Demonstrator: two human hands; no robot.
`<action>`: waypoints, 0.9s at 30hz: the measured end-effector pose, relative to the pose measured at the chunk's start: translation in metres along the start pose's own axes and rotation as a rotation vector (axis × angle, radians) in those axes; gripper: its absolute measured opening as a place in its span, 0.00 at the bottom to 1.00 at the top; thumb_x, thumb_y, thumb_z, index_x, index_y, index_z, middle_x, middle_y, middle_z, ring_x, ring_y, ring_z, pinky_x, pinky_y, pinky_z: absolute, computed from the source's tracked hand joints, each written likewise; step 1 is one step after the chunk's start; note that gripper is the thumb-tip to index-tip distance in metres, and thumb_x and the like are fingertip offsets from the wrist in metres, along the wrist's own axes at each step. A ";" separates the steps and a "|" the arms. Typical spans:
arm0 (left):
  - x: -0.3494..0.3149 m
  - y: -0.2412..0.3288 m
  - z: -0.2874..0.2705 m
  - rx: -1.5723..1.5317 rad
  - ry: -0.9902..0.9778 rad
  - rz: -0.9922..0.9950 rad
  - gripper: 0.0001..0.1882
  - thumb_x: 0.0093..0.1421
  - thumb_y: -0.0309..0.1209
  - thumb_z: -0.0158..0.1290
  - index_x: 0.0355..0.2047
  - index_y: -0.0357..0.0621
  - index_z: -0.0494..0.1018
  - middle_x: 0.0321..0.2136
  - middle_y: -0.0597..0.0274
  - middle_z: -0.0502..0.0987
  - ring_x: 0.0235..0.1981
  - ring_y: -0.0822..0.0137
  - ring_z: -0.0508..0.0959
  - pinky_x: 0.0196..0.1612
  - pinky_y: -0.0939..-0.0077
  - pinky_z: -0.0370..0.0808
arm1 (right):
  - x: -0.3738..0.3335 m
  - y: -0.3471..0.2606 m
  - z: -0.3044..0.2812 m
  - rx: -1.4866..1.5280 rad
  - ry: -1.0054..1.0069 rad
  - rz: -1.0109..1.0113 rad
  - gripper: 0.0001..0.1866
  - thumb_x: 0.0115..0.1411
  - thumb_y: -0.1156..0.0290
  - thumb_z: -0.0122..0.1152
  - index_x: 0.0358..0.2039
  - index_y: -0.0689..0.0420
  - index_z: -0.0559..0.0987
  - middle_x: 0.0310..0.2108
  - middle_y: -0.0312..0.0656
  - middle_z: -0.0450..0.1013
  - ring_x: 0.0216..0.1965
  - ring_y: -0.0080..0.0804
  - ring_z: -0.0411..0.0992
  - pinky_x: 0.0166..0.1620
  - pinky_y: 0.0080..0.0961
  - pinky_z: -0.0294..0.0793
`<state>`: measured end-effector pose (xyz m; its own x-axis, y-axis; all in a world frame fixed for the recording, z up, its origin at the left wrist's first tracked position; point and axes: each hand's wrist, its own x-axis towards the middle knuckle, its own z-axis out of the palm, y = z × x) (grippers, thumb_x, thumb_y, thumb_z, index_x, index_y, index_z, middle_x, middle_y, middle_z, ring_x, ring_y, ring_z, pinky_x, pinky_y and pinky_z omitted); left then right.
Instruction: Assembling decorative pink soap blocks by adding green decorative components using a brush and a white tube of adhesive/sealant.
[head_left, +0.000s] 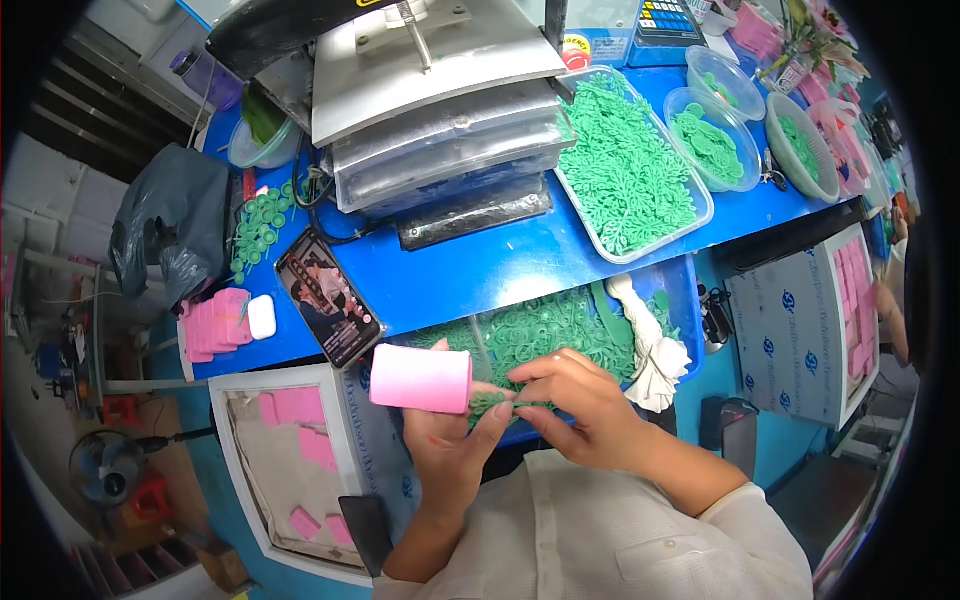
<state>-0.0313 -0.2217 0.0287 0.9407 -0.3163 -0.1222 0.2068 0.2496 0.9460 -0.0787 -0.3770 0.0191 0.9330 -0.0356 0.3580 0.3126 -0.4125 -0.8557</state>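
Note:
My left hand (445, 462) is closed round a smooth pink block-like piece (420, 380), which stands up over its fingers; whether the piece is solid or rolled I cannot tell. Between my two hands is a small green plastic piece (487, 402) with a leafy outline, partly covered by fingers. My right hand (592, 412) pinches this green piece at its right end, while the left thumb presses near it. Just beyond both hands, a blue tray (687, 300) holds many loose green plastic pieces (560, 335) and a crumpled white cloth (650, 350).
A metal press (450, 130) stands on the blue table (500, 280). Right of it are a clear bin (705, 215) of green pieces and bowls (755, 180). A phone (328, 298), pink pieces (215, 325) and a dark bag (175, 225) lie left. Another person's arm (893, 315) shows far right.

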 end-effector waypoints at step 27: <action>0.002 -0.004 0.007 0.027 0.047 -0.010 0.34 0.52 0.15 0.57 0.57 0.27 0.53 0.35 0.55 0.73 0.38 0.68 0.75 0.44 0.73 0.73 | -0.003 -0.002 -0.002 0.073 0.089 0.015 0.12 0.50 0.80 0.64 0.37 0.61 0.76 0.34 0.45 0.75 0.31 0.41 0.73 0.35 0.30 0.71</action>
<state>-0.0326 -0.2298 0.0271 0.9504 -0.2750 -0.1455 0.2100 0.2220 0.9522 -0.0827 -0.3776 0.0206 0.9191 -0.1231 0.3743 0.3142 -0.3443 -0.8847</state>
